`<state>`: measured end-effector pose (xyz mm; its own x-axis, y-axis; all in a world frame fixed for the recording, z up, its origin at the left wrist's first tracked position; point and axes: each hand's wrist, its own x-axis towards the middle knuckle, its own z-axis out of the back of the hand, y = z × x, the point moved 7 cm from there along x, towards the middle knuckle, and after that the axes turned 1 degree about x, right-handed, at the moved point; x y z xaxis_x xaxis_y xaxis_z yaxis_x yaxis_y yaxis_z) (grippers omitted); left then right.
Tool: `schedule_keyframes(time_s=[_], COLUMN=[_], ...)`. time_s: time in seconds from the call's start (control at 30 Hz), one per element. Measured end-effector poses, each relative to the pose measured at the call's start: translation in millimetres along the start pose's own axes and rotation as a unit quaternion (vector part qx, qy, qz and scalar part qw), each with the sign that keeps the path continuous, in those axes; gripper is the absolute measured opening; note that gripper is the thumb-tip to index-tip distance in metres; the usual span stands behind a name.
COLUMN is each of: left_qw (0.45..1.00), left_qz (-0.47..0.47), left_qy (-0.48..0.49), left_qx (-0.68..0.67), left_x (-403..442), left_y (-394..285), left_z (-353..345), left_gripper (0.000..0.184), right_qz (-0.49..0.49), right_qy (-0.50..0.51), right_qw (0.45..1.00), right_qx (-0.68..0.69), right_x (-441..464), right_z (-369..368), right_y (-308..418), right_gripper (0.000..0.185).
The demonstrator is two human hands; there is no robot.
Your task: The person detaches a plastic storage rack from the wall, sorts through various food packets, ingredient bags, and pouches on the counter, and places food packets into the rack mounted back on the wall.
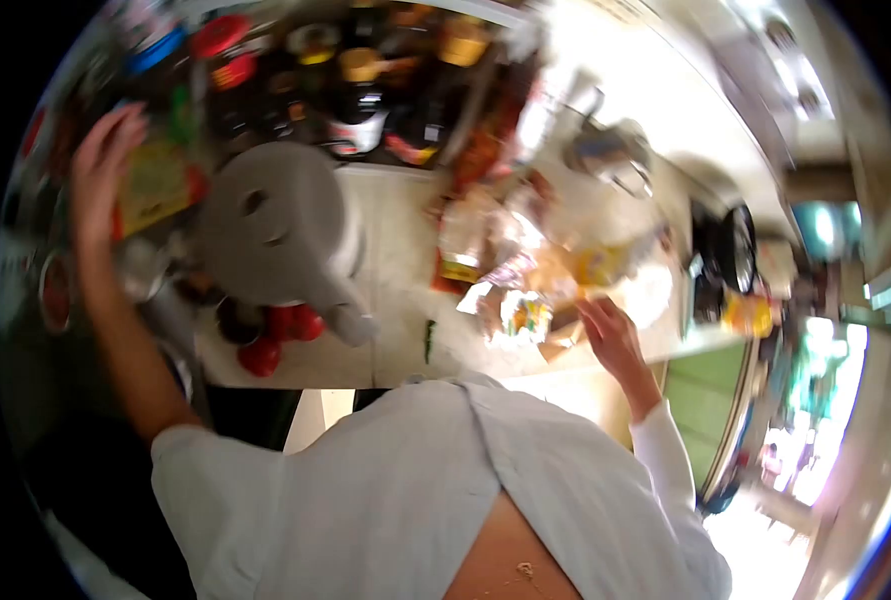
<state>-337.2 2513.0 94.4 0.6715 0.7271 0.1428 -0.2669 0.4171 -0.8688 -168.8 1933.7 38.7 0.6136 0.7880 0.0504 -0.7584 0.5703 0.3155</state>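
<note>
My left hand (pixel 111 145) is raised at the upper left with its fingers stretched out and blurred. It is beside a yellow packet (pixel 155 185); whether it touches the packet I cannot tell. My right hand (pixel 615 345) is at the counter's front edge, fingers drawn together by a brown cardboard-like piece (pixel 565 335). What those fingers hold, if anything, is blurred. Crumpled plastic packets (pixel 510 265) lie just left of this hand. Between my hands stands a large grey lidded container with a handle (pixel 275 225).
Dark bottles (pixel 360 105) and jars fill a rack along the back. Red tomatoes (pixel 265 345) lie near the counter's front edge, with a green chilli-like piece (pixel 429 340) to their right. A metal jug-like vessel (pixel 610 155) stands at the back right. A green cabinet door (pixel 700 410) is below.
</note>
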Motion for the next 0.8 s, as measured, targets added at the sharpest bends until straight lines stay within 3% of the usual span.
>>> schedule_keyframes(time_s=[0.1, 0.23, 0.27, 0.43, 0.57, 0.7, 0.8], left_qw=[0.98, 0.982, 0.984, 0.982, 0.963, 0.935, 0.911], left_qz=[-0.061, -0.108, -0.07, -0.126, -0.139, -0.1, -0.11], left_qy=[-0.061, -0.075, -0.089, -0.132, -0.216, -0.309, -0.335], left_qx=[0.179, 0.136, 0.138, -0.053, -0.083, -0.139, -0.213], left_x=[-7.9, -20.0, -23.7, -66.1, -112.2, -174.5, -229.4], left_y=[-18.6, -49.1, -53.2, -110.8, -148.4, -131.0, -100.7], left_z=[19.8, 21.9, 22.9, 32.2, 43.1, 38.7, -8.0], left_gripper=[0.036, 0.033, 0.037, 0.025, 0.021, 0.019, 0.014], right_qz=[-0.004, -0.01, -0.023, -0.026, -0.004, -0.018, 0.011], right_qy=[0.005, 0.002, 0.013, 0.03, 0.023, 0.009, -0.017], right_qw=[1.0, 0.999, 0.998, 0.998, 0.997, 0.996, 0.997], right_qx=[0.008, 0.041, 0.05, 0.047, 0.074, 0.086, 0.08], right_x=[-9.7, -19.4, -22.5, -45.5, -60.5, -98.2, -149.4], right_z=[-3.3, -8.3, -12.4, -24.0, -19.0, -12.1, -5.0], right_y=[-4.2, -5.7, -9.4, -23.2, -28.7, -50.8, -80.6], right_gripper=[0.022, 0.027, 0.029, 0.026, 0.025, 0.024, 0.022])
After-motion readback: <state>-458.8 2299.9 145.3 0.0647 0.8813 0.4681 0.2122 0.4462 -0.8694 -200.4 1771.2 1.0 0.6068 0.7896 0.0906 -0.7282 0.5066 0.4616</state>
